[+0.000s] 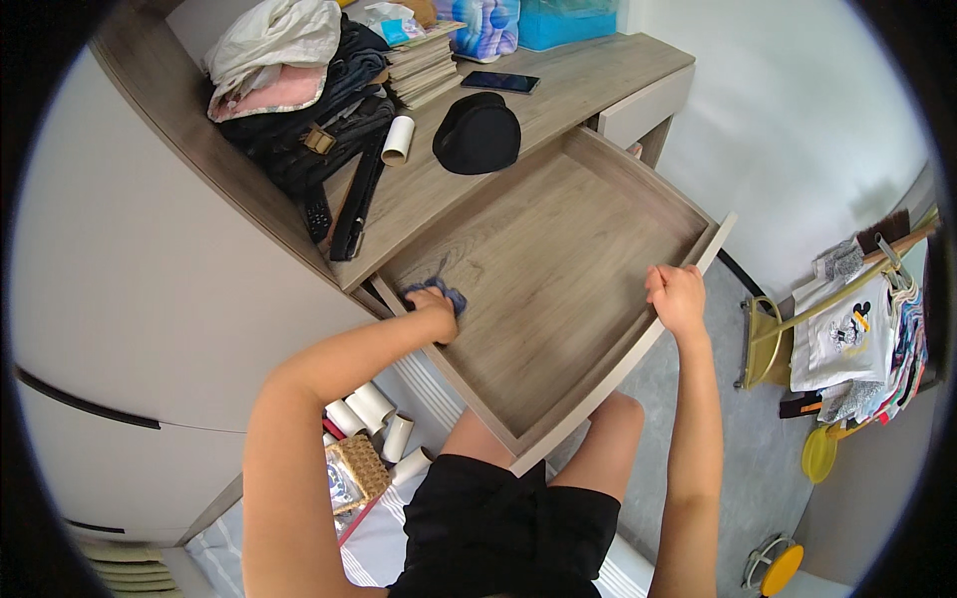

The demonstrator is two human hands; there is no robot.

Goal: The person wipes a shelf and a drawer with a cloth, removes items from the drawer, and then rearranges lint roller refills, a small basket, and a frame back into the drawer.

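My left hand (434,310) is closed around a dark blue cloth (447,293) and presses it to the bottom of the pulled-out wooden drawer (538,261), in its corner nearest the cabinet on the left. My right hand (675,295) grips the top edge of the drawer's front panel (635,351), with the fingers folded over it. Above the drawer, the desktop (576,97) carries a black rounded item (478,134), a cardboard tube (398,140) and a black belt (362,198).
Folded clothes (299,97), a paper stack (422,67) and a smartphone (499,82) lie on the desk. Several cardboard tubes (370,407) and a woven basket (360,467) sit on the bed at lower left. A clothes rack (837,299) and a yellow stool (781,569) stand right.
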